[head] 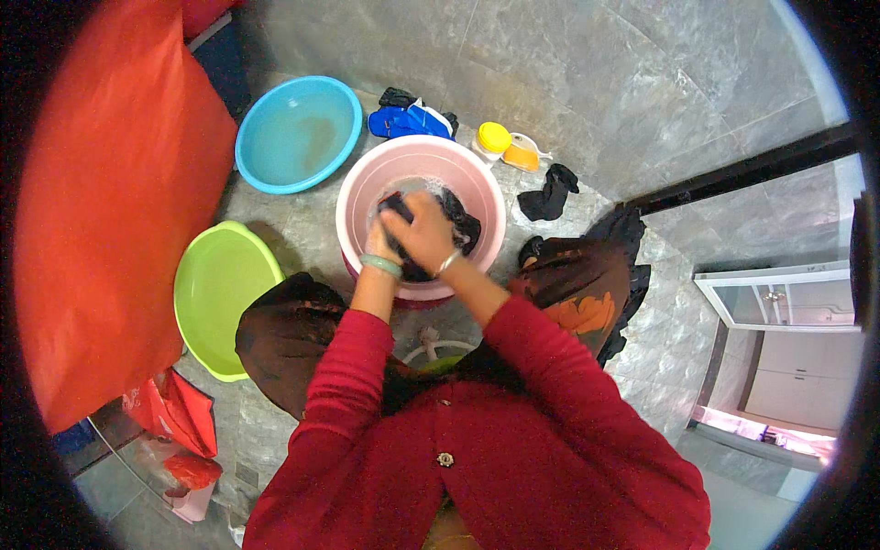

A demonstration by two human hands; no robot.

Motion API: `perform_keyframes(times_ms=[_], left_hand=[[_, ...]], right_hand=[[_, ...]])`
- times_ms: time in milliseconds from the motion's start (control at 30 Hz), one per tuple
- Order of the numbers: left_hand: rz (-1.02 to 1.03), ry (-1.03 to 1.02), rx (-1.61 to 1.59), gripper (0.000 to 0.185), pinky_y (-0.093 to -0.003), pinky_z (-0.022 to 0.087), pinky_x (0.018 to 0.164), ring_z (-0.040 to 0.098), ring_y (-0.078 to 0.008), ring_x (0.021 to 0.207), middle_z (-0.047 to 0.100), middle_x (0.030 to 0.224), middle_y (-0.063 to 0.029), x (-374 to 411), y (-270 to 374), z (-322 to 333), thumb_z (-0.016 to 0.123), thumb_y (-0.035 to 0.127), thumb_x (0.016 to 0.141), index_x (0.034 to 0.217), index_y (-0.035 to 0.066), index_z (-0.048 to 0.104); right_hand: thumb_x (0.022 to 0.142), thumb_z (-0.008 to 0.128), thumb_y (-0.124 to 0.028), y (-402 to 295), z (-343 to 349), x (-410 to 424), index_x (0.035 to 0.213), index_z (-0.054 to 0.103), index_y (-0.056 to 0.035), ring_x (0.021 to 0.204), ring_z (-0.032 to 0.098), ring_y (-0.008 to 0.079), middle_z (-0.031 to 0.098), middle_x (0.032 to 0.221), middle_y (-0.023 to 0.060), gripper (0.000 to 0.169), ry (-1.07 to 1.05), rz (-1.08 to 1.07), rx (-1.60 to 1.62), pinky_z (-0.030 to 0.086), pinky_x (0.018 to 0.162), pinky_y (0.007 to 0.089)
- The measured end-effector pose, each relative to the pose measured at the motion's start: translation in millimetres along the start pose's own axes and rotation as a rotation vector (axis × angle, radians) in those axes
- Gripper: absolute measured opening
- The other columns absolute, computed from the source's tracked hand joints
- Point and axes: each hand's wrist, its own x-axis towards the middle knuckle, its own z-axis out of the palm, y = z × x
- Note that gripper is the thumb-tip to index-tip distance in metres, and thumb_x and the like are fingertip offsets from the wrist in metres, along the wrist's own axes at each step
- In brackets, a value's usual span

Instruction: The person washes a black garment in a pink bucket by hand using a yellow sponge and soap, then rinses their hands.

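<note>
Both hands are down inside a pink plastic basin point(352, 185) holding some soapy water point(412, 184). A dark wet cloth point(394, 204), perhaps a sock, is pressed between them. My left hand point(378, 240), below a pale green bangle point(380, 265), grips the cloth from the left. Over it from the right lies my right hand point(427, 230), slightly blurred, with a silver bracelet point(450, 260) at the wrist. More black wet fabric point(465, 223) rests in the basin beside my right hand. The fingers partly hide the held cloth.
A blue basin point(282, 134) with cloudy water and a green basin point(223, 295) stand left. Behind the pink basin are a blue packet point(409, 122), a yellow-lidded jar point(493, 137) and an orange bar point(521, 158). A black sock point(548, 194) lies on the tiles. Red fabric point(117, 206) hangs far left.
</note>
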Motion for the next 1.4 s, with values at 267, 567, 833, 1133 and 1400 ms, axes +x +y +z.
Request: perform_keyframes(times_ms=[267, 567, 833, 1133, 1400], left_hand=[[0.096, 0.052, 0.218, 0.025, -0.0311, 0.046, 0.065, 0.055, -0.0154, 0.071, 0.056, 0.079, -0.0017, -4, -13, 18, 0.051, 0.031, 0.083, 0.097, 0.01, 0.055], [0.195, 0.026, 0.194, 0.028, -0.0381, 0.043, 0.078, 0.054, -0.019, 0.094, 0.056, 0.103, -0.0051, -12, 11, 25, 0.047, 0.03, 0.084, 0.104, 0.011, 0.051], [0.235, -0.336, 0.066, 0.024, -0.0367, 0.046, 0.079, 0.057, -0.0217, 0.085, 0.059, 0.095, -0.0065, 27, -16, -38, 0.046, 0.026, 0.087, 0.104, 0.012, 0.056], [0.051, -0.016, 0.101, 0.022, -0.0381, 0.045, 0.083, 0.056, -0.0225, 0.09, 0.058, 0.096, -0.0088, -6, -28, 18, 0.047, 0.023, 0.084, 0.097, 0.006, 0.054], [-0.105, 0.069, 0.146, 0.028, -0.0374, 0.048, 0.073, 0.058, -0.0221, 0.084, 0.061, 0.094, -0.0078, -20, -20, 38, 0.045, 0.028, 0.082, 0.096, 0.008, 0.058]], right_hand=[[0.075, 0.052, -0.019, 52, 7, 37, 0.077, 0.052, -0.0012, 0.071, 0.054, 0.0425, 0.055, 0.073, 0.0258, 0.018, 0.1, 0.33, -0.035, 0.041, 0.061, 0.0459], [0.075, 0.059, -0.025, 89, -70, 36, 0.098, 0.058, 0.0044, 0.081, 0.059, 0.0226, 0.063, 0.085, 0.0138, 0.038, -0.198, 0.644, 0.61, 0.047, 0.074, 0.0321], [0.075, 0.057, -0.025, -46, -6, -41, 0.083, 0.053, -0.0083, 0.071, 0.059, 0.0347, 0.059, 0.076, 0.0183, 0.02, -0.24, -0.038, 0.067, 0.044, 0.062, 0.0454], [0.074, 0.056, -0.023, 38, -8, 34, 0.088, 0.054, -0.0077, 0.075, 0.059, 0.0387, 0.06, 0.079, 0.021, 0.02, -0.162, 0.358, -0.208, 0.045, 0.068, 0.0484], [0.078, 0.052, -0.024, 72, -4, 34, 0.093, 0.052, -0.0046, 0.083, 0.057, 0.0399, 0.059, 0.088, 0.023, 0.025, -0.018, 0.357, -0.119, 0.044, 0.071, 0.0473]])
